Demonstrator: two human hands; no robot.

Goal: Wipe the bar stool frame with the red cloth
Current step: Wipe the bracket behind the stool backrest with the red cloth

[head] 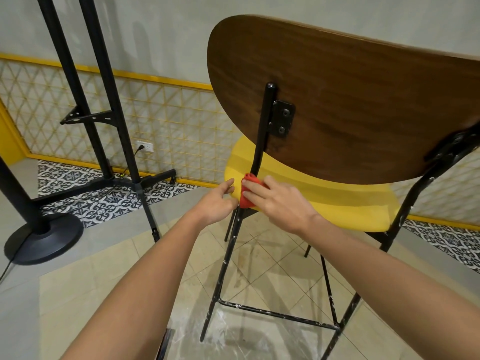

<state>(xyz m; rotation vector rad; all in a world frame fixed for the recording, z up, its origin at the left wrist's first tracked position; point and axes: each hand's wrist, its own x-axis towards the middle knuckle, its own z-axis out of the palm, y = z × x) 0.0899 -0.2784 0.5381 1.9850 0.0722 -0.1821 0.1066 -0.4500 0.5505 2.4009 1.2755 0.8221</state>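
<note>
Grip: right hand (275,203) has its fingers curled over a bunched red cloth (246,197), holding it against the thin black metal stool frame (260,144) where the rear upright meets the seat edge. Cloth sits at the left rear corner of the padded yellow seat (337,203), wrapped partly round the tube.

Left hand (217,203) just beside the cloth, fingers loosely bent, tips at the seat's edge. Cannot tell whether it grips anything.

Edges: above the cloth the upright runs bare to a bolted black bracket (283,118) on the curved dark wooden backrest (350,100), which overhangs the seat. Below, the leg slopes to the floor, flecked with white marks, and joins a low black footrest rail (278,314). Open floor lies left of the leg and between both forearms.

Surface: glossy beige floor tiles (109,287), scuffed white under the stool; a band of black-and-white patterned tiles (111,201) along the wall.

Room: a black twin-pole stand (104,105) with splayed feet stands well apart to the left. A black pole on a round base (44,242) is nearer the left edge. Behind are a yellow lattice wall panel (168,113) and a white wall socket (145,147) with a plug in it.
</note>
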